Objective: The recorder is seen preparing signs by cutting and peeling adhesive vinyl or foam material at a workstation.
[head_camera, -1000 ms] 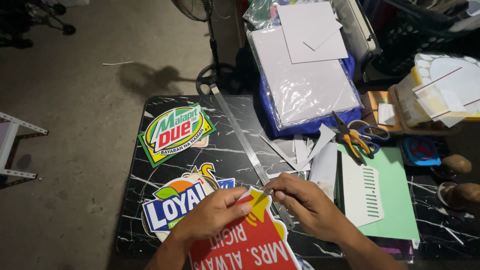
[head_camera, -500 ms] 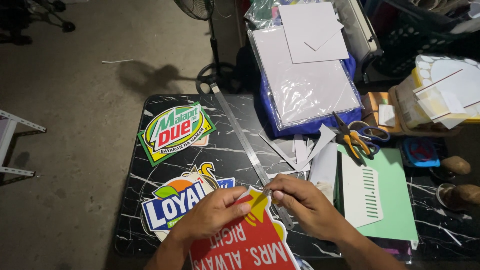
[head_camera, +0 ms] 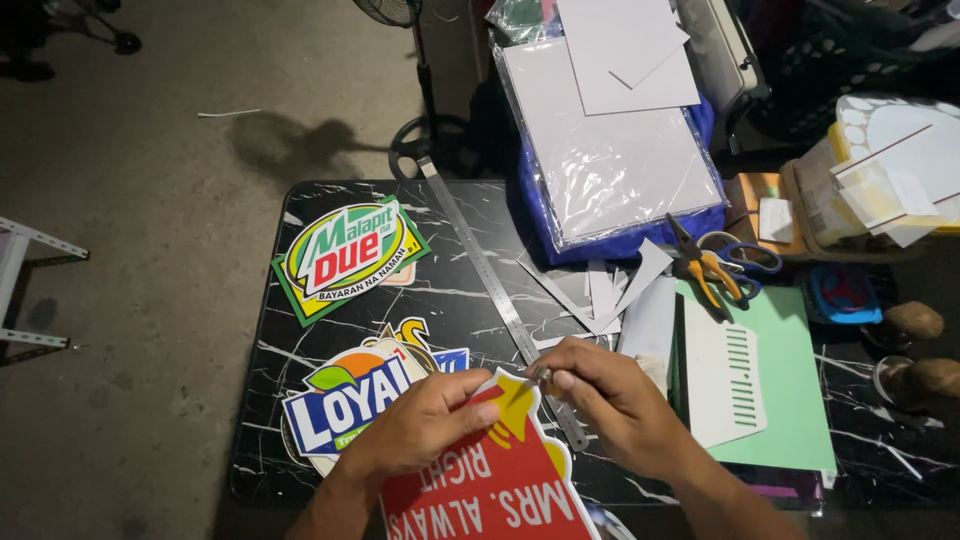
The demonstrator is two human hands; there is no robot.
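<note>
Head view looks down on a black marble-patterned table (head_camera: 450,290). At its far edge a clear-wrapped stack of white boards (head_camera: 610,160) rests on a blue bin, with a pale green sheet (head_camera: 795,390) to the right. A long steel ruler (head_camera: 495,290) runs diagonally down the middle, passing just beside the hands. Left of it lie a green cut-out sign (head_camera: 345,255) and a blue-lettered cut-out sign (head_camera: 355,395). Scissors (head_camera: 715,265) and white offcuts (head_camera: 610,290) sit beyond the hands. The left hand (head_camera: 420,425) pins the red cut-out sign (head_camera: 495,485) at the near edge, fingers curled on it; the right hand (head_camera: 615,400) pinches its yellow top. Nothing has shifted noticeably since the earlier frames.
</note>
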